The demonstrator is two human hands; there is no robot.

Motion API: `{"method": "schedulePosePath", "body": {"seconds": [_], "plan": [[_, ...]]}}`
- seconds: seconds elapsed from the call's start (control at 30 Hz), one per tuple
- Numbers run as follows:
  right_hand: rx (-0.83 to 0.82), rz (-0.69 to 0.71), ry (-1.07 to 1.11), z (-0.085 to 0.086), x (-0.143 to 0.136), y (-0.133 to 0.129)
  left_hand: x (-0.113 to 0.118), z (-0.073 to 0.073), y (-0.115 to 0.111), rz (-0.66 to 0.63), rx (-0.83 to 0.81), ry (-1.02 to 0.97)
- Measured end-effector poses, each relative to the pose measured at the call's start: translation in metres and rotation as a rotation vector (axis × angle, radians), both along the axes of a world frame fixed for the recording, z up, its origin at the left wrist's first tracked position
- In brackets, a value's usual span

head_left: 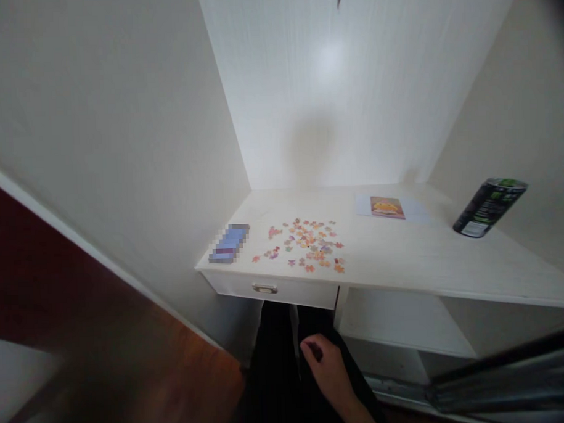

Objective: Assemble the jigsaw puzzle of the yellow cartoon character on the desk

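Observation:
My right hand (pixel 325 365) rests over my dark-trousered thigh, below the front of the white desk. Its fingers curl loosely toward the thumb, and nothing shows in them. My left hand is out of the picture. On the desktop above lie many small jigsaw puzzle pieces (pixel 311 238), loosely scattered in pink, orange, yellow and purple. Some of them touch or overlap near the middle of the group. A square picture card (pixel 387 208) with a yellow and orange motif lies farther back to the right, on a pale sheet (pixel 364 205).
A phone (pixel 230 243), blurred out, lies at the desk's left edge. A tall dark can (pixel 489 208) with green lettering stands at the right. The desk (pixel 404 256) has a drawer (pixel 294 290) in front and open shelves (pixel 401 318) below. Walls enclose its left, back and right.

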State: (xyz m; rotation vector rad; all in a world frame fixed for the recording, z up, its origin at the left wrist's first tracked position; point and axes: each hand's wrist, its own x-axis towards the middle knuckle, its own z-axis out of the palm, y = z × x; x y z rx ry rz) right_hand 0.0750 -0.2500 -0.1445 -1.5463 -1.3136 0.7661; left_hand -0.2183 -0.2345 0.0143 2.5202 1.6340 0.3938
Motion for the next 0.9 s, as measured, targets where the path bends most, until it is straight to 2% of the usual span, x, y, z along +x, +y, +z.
{"method": "schedulePosePath", "body": {"seconds": [0.1, 0.17, 0.23, 0.3, 0.37, 0.5, 0.63, 0.7, 0.8, 0.9], "plan": [[0.141, -0.134, -0.176, 0.034, 0.002, 0.011, 0.033, -0.026, 0.053, -0.184, -0.106, -0.031], [0.280, -0.281, -0.314, 0.063, 0.007, 0.025, 0.062, -0.042, 0.076, -0.320, -0.168, -0.063], [0.391, -0.427, -0.477, 0.092, 0.014, 0.042, 0.089, -0.054, 0.089, -0.431, -0.168, -0.164], [0.382, -0.514, -0.617, 0.115, 0.020, 0.060, 0.106, -0.062, 0.094, -0.498, -0.109, -0.306], [0.318, -0.563, -0.730, 0.129, 0.024, 0.075, 0.113, -0.066, 0.095, -0.570, -0.060, -0.412], [0.188, -0.565, -0.814, 0.138, 0.026, 0.088, 0.101, -0.076, 0.095, -0.645, -0.030, -0.498], [0.136, -0.530, -0.796, 0.140, 0.032, 0.088, 0.084, -0.090, 0.089, -0.597, -0.031, -0.488], [0.137, -0.489, -0.790, 0.141, 0.039, 0.088, 0.083, -0.091, 0.086, -0.586, -0.018, -0.471], [0.172, -0.383, -0.773, 0.142, 0.050, 0.090, 0.094, -0.079, 0.088, -0.604, 0.010, -0.458], [0.217, -0.289, -0.773, 0.143, 0.056, 0.091, 0.116, -0.055, 0.096, -0.581, 0.012, -0.453]]}}
